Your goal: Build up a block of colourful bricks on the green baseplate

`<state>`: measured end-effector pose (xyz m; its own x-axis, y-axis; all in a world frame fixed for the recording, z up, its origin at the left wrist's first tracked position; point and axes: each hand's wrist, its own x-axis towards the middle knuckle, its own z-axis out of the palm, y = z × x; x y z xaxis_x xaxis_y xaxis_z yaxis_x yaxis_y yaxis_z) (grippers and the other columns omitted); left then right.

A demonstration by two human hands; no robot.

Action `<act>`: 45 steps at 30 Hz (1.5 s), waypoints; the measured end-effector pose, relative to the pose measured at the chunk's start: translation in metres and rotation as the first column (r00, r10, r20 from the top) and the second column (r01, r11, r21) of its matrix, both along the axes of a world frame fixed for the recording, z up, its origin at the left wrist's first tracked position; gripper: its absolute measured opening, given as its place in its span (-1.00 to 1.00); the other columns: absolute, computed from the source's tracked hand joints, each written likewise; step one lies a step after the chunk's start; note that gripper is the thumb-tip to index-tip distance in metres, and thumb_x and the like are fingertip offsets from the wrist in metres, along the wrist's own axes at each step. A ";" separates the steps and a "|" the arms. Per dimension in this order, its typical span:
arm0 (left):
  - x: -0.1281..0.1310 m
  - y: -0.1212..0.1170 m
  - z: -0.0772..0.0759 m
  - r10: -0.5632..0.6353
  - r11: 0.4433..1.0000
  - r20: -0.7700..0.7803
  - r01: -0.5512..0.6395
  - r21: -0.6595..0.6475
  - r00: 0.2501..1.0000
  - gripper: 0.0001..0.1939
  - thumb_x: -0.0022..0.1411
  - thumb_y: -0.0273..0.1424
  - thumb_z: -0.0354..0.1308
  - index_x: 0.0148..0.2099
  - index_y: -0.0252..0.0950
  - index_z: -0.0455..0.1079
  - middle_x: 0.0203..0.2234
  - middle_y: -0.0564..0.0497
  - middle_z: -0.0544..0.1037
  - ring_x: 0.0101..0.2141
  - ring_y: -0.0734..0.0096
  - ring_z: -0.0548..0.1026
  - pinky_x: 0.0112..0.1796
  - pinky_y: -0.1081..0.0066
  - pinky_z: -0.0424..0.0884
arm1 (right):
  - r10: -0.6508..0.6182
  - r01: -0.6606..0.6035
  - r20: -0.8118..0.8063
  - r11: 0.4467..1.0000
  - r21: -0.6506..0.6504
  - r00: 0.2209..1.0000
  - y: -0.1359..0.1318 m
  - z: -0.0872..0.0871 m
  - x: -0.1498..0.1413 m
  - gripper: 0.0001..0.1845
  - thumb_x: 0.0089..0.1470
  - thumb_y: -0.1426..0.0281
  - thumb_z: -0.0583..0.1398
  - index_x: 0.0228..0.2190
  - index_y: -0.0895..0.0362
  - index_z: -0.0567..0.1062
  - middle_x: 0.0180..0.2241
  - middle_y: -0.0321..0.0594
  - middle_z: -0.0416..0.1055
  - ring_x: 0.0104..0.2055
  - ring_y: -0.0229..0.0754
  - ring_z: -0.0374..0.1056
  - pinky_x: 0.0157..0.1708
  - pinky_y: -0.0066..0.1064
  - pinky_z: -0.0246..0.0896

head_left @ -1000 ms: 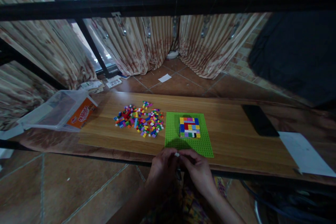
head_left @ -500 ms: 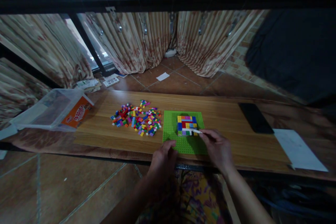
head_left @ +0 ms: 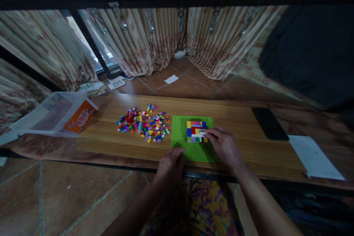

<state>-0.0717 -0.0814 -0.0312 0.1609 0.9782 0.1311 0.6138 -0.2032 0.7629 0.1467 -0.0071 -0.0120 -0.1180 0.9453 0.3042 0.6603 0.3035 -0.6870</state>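
A green studded baseplate [head_left: 179, 129] lies on the wooden board, carrying a low square build of multicoloured toy bricks [head_left: 193, 123]. My right hand [head_left: 224, 146] pinches a slim white stick-like tool [head_left: 202, 134] whose exact kind I cannot make out. Its far end lies over the front right part of the build, touching or just above it. At the baseplate's front left edge rests my left hand [head_left: 170, 164], fingers curled together; what they hold, if anything, is hidden.
Left of the baseplate spreads a pile of loose bricks [head_left: 151, 125]. A clear plastic box [head_left: 49, 118] with an orange label stands at the far left. To the right lie a black phone-like slab [head_left: 269, 123] and a white paper sheet [head_left: 315, 156].
My right hand has moved slightly left and up with the white tool, which now sits further over the build and shows less of its length. My left hand has hardly moved.
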 end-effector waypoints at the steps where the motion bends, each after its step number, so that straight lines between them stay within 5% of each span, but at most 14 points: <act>1: 0.000 0.000 -0.001 -0.001 1.000 -0.001 0.001 -0.004 1.000 -0.72 0.21 -0.54 0.02 -0.04 -0.20 0.35 -0.18 -0.01 0.53 -0.14 0.40 0.51 -0.10 0.39 0.44 | 0.018 -0.018 0.019 1.000 0.006 1.000 0.001 0.001 0.000 -0.76 0.15 0.28 0.12 -0.35 0.07 0.57 -0.35 -0.19 0.48 -0.29 -0.13 0.41 -0.24 -0.31 0.28; 14: -0.001 0.000 -0.003 -0.011 1.000 -0.021 0.011 -0.028 1.000 -0.73 0.21 -0.53 0.02 -0.05 -0.21 0.35 -0.19 0.00 0.51 -0.16 0.39 0.49 -0.11 0.38 0.42 | 0.081 -0.081 0.134 0.997 -0.005 0.988 0.002 0.006 0.001 -0.73 0.18 0.31 0.07 -0.32 0.07 0.57 -0.34 -0.17 0.49 -0.29 -0.11 0.40 -0.25 -0.28 0.28; 19: -0.001 0.000 -0.002 -0.030 0.999 -0.007 0.030 -0.013 1.000 -0.73 0.19 -0.55 0.03 -0.07 -0.20 0.35 -0.21 0.00 0.51 -0.17 0.40 0.49 -0.13 0.41 0.42 | -0.098 0.097 -0.035 0.995 -0.027 0.995 -0.004 0.001 0.007 -0.70 0.14 0.22 0.11 -0.26 0.10 0.57 -0.28 -0.12 0.51 -0.25 -0.10 0.42 -0.21 -0.26 0.29; 25: -0.001 0.000 -0.003 -0.040 0.999 0.003 0.040 0.017 0.999 -0.73 0.22 -0.55 0.02 -0.06 -0.20 0.34 -0.21 0.01 0.51 -0.16 0.42 0.49 -0.12 0.43 0.41 | -0.361 0.282 -0.322 0.922 -0.267 0.875 0.004 -0.021 0.003 -0.49 0.04 0.04 0.17 -0.17 0.20 0.53 -0.23 -0.02 0.53 -0.24 -0.06 0.44 -0.19 -0.21 0.31; 35: -0.001 0.000 -0.008 -0.033 0.999 -0.004 0.033 0.017 0.999 -0.73 0.22 -0.56 0.02 -0.06 -0.20 0.34 -0.21 0.01 0.50 -0.18 0.41 0.48 -0.14 0.43 0.41 | -0.384 0.342 -0.133 0.904 -0.257 0.914 0.014 -0.034 -0.019 -0.33 -0.02 -0.05 0.15 -0.05 0.19 0.49 -0.11 0.04 0.47 -0.11 0.03 0.38 -0.06 -0.10 0.23; 45: -0.001 0.000 -0.007 -0.045 0.999 -0.009 0.045 0.026 0.999 -0.73 0.21 -0.56 0.03 -0.07 -0.22 0.36 -0.21 -0.01 0.50 -0.17 0.39 0.47 -0.14 0.41 0.40 | -0.381 0.273 -0.320 0.903 -0.333 0.868 0.014 -0.033 -0.023 -0.41 -0.12 0.02 0.26 -0.16 0.18 0.54 -0.25 -0.08 0.55 -0.28 -0.08 0.44 -0.21 -0.22 0.32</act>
